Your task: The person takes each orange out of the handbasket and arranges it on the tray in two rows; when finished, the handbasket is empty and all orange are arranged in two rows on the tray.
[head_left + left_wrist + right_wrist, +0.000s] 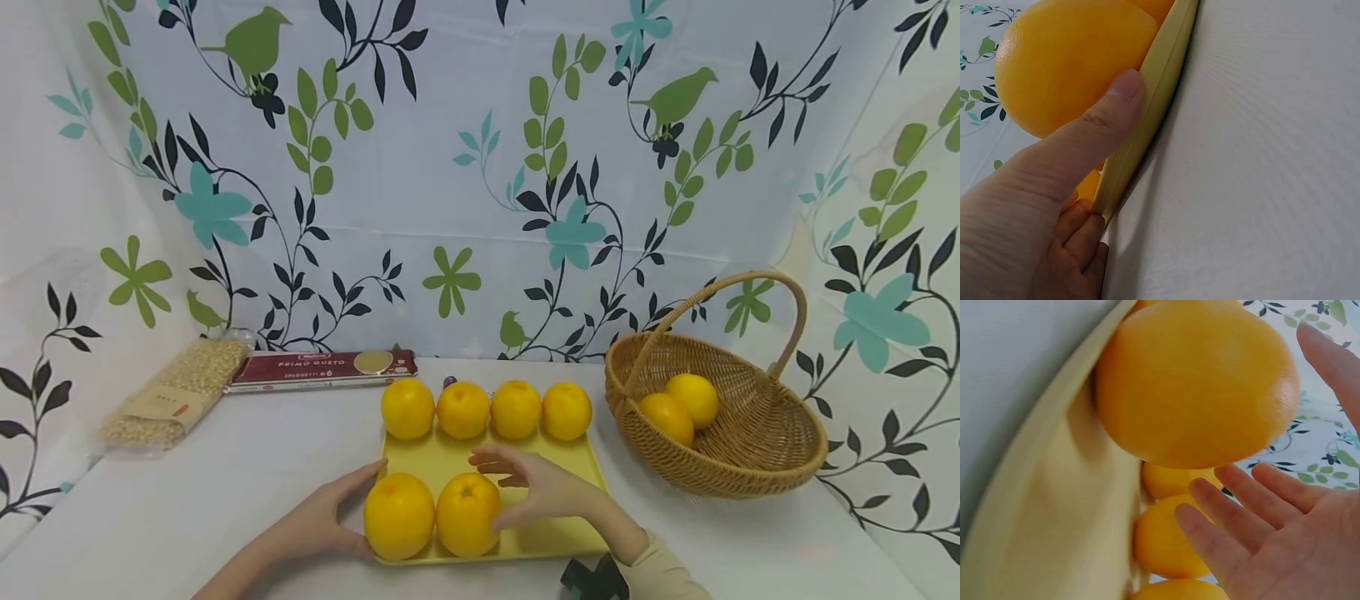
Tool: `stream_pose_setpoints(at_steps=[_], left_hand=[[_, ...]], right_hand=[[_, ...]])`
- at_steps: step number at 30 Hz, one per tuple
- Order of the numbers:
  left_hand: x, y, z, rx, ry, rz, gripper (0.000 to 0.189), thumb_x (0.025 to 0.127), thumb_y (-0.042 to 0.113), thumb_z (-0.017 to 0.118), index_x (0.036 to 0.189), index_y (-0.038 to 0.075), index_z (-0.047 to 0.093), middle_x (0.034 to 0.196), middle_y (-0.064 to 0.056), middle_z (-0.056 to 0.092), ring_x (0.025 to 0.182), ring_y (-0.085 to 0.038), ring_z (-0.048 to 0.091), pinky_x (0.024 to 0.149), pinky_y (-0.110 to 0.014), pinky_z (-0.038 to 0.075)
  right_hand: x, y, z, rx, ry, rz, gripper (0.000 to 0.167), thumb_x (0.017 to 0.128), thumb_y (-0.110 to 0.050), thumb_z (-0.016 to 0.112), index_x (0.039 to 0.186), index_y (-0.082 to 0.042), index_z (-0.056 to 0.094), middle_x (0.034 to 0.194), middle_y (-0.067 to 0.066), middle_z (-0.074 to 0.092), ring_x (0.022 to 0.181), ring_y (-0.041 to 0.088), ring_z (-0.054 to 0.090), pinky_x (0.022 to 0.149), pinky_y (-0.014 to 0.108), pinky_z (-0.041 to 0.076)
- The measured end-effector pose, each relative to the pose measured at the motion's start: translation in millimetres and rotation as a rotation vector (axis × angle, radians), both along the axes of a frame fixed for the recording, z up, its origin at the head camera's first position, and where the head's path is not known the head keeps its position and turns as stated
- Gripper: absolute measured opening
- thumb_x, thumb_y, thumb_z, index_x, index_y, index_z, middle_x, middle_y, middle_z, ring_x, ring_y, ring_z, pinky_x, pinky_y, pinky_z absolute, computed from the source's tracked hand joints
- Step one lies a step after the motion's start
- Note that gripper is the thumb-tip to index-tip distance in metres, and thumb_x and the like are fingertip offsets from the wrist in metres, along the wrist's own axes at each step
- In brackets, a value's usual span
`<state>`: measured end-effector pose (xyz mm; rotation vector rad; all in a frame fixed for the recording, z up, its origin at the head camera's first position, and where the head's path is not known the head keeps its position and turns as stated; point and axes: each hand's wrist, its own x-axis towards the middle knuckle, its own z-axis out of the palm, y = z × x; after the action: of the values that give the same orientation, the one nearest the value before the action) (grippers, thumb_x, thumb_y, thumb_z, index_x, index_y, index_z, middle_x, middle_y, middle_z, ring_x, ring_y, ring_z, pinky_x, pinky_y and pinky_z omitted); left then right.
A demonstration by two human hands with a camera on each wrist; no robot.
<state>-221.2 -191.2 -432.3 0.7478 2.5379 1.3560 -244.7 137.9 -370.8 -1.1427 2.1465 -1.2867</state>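
Observation:
A yellow tray (551, 537) bears a back row of several oranges (462, 410) and two more at its front left. My left hand (330, 512) curves loosely round the tray's front left corner, beside the outer front orange (399, 517). In the left wrist view its thumb (1119, 103) lies along the tray's rim (1147, 119), close against that orange, with the other fingers lower at the edge. My right hand (543, 487) hovers over the tray just right of the inner front orange (468, 515). Its fingers (1241, 515) are spread and relaxed beside this orange (1197, 384), holding nothing.
A wicker basket (757, 417) with a tall handle stands on the right, two oranges (692, 400) inside. At the back left lie a dark red spaghetti box (322, 371) and a bag of pale grains (180, 387). A patterned cloth (465, 167) hangs behind the white table (247, 467).

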Motion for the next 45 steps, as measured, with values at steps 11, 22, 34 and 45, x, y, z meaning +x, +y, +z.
stream_pose_setpoints(at_steps=[11,22,34,45], left_hand=[[-3.3,-0.2,-2.8,-0.011,-0.011,0.006,0.098,0.06,0.032,0.081,0.139,0.007,0.03,0.14,-0.016,0.029,0.127,-0.038,0.022,0.1,-0.058,0.015],[-1.8,-2.7,-4.0,-0.038,0.014,0.036,0.095,0.061,0.035,0.08,0.139,0.006,0.031,0.14,-0.016,0.031,0.126,-0.038,0.024,0.099,-0.057,0.018],[-0.6,-0.4,-6.1,-0.029,-0.019,0.052,0.095,0.061,0.035,0.08,0.138,0.008,0.033,0.139,-0.014,0.033,0.127,-0.036,0.025,0.1,-0.057,0.018],[-0.2,0.5,-2.1,-0.028,0.031,0.024,0.093,0.062,0.033,0.08,0.138,0.007,0.033,0.139,-0.015,0.033,0.126,-0.037,0.026,0.099,-0.056,0.02]], right_hand=[[2.3,33,44.2,-0.064,0.148,-0.128,0.064,0.078,-0.011,0.069,0.132,-0.001,0.036,0.132,0.012,0.042,0.12,0.025,0.04,0.097,0.041,0.036],[-2.1,103,117.0,0.13,0.387,-0.401,0.04,0.082,-0.02,0.065,0.117,-0.004,0.053,0.116,0.009,0.055,0.106,0.025,0.051,0.089,0.041,0.044],[-20.1,167,136.9,0.183,0.339,-0.74,0.03,0.09,-0.03,0.053,0.094,0.0,0.05,0.089,0.01,0.057,0.083,0.02,0.052,0.073,0.029,0.047],[-47.3,200,135.7,0.221,0.297,-0.824,0.044,0.09,-0.034,0.053,0.108,0.006,0.048,0.101,0.02,0.057,0.089,0.024,0.056,0.075,0.03,0.052]])
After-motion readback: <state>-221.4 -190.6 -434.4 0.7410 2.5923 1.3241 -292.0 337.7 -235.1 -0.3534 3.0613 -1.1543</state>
